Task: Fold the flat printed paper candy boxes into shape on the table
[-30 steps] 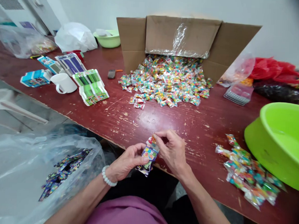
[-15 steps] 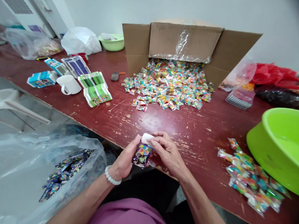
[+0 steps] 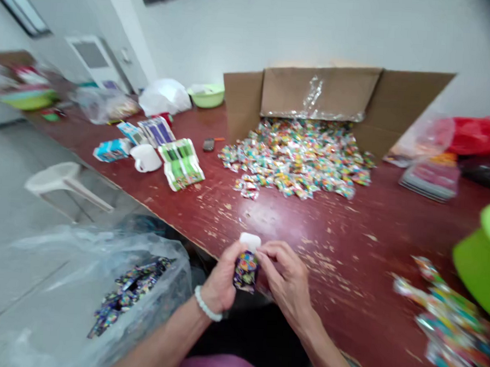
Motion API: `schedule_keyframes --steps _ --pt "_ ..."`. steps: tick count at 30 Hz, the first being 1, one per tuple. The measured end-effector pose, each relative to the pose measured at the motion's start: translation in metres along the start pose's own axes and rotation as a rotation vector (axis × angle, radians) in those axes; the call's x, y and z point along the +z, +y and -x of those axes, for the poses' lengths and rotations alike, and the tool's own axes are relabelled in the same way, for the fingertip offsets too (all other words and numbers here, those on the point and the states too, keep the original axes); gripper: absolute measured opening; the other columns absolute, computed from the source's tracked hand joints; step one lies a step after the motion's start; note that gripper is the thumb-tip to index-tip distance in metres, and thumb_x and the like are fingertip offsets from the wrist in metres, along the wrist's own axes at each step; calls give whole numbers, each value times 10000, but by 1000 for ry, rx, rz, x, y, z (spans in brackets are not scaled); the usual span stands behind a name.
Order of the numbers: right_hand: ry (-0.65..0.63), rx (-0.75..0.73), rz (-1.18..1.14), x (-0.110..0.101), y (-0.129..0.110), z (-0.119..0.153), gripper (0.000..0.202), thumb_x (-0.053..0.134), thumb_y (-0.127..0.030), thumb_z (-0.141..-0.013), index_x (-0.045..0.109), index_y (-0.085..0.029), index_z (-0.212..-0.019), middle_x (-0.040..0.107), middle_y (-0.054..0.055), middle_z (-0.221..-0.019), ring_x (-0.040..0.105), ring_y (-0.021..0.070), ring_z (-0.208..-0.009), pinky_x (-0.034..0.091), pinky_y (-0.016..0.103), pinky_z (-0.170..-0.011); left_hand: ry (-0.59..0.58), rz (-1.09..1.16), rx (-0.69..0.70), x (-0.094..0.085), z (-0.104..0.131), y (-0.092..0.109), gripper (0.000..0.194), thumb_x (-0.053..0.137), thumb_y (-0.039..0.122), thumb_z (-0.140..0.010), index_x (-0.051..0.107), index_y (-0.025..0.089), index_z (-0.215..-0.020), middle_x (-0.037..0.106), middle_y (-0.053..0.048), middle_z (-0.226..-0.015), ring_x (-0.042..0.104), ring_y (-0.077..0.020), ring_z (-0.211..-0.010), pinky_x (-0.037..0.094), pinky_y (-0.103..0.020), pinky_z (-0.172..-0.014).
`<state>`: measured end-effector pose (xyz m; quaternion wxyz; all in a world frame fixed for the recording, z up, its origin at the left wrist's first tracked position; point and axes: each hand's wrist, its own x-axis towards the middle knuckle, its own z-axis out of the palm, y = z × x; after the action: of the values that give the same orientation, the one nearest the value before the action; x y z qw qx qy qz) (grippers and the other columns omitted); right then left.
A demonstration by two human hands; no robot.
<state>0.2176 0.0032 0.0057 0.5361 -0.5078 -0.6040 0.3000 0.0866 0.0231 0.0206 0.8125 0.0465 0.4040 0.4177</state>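
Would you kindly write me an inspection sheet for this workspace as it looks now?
Surface: red-brown table, finish scuffed and chipped.
Things: dark printed packet with a white top; wrapped sweets heaped at an open cardboard box.
Clutter: white mug beside a green carton.
Hands: left hand holds the packet; right hand has fingers at its upper edge.
Cables: nothing seen.
Surroundings: white stool; clear bag containing dark packets.

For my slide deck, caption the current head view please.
Left hand holds a small dark packet, right hand at its white flap, before heaped wrapped candies.
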Motion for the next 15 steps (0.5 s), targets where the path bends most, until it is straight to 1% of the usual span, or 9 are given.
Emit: schedule_keyframes --steps 2,5,6,7,8,10,12,13,15 --pt "-50 -55 25 -1 4 0 159 594 -295 -915 731 -224 -876 674 67 -945 657 193 -879 508 292 -789 -16 15 2 -4 -1 -2 144 637 280 -806 637 137 -815 676 -28 -657 620 -138 -518 495 -243 -514" --pt "-130 29 -9 -1 17 -2 220 601 -366 -909 742 -222 -820 678 90 -1099 678 220 -959 525 298 -820 -4 -82 58 -12 -4 -5 285 647 378 -831 674 123 -955 696 -40 -714 618 -145 -520 476 -254 -479" --pt "-156 74 -38 -1 22 -3 243 606 -393 -904 741 -216 -809 690 92 -1092 688 226 -944 535 298 -804 -3 -116 63 -14 -4 -5 329 636 417 -842 679 118 -971 694 -43 -712 611 -145 -508 467 -255 -464" --pt "-167 119 -68 0 25 -3 259 610 -418 -899 738 -209 -816 708 89 -1041 699 228 -899 546 298 -773 -10 -141 58 -14 -3 -5 370 615 460 -853 683 113 -962 691 -46 -703 604 -143 -494 457 -254 -451" --pt "-159 157 -95 1 28 -2 264 616 -436 -892 734 -204 -854 723 81 -967 705 225 -840 554 296 -733 -25 -155 46 -14 -2 -5 415 585 505 -866 685 110 -944 689 -52 -696 600 -143 -485 452 -254 -444" --pt "-111 190 -112 1 30 0 277 629 -443 -881 712 -207 -1002 725 52 -844 702 213 -749 561 288 -676 -63 -170 22 -12 -1 -5 507 517 591 -878 684 114 -914 687 -64 -693 596 -149 -473 444 -259 -433" --pt "-109 122 -78 -2 28 1 279 634 -416 -881 694 -233 -1084 726 42 -856 700 205 -763 561 283 -692 -76 -187 23 -10 -1 -3 543 479 639 -875 678 136 -916 679 -58 -685 591 -157 -464 436 -265 -421" --pt "-141 60 -53 -4 26 1 244 631 -399 -886 705 -250 -1064 727 43 -880 699 204 -795 557 282 -716 -69 -196 28 -11 -2 -2 528 484 641 -870 673 151 -913 669 -45 -674 586 -158 -462 434 -265 -419" --pt "-231 -41 -13 -7 21 0 179 612 -384 -900 741 -268 -944 723 47 -906 690 206 -847 541 282 -752 -50 -222 40 -12 -3 -2 459 535 609 -851 663 169 -879 636 -16 -638 570 -149 -460 425 -255 -426"
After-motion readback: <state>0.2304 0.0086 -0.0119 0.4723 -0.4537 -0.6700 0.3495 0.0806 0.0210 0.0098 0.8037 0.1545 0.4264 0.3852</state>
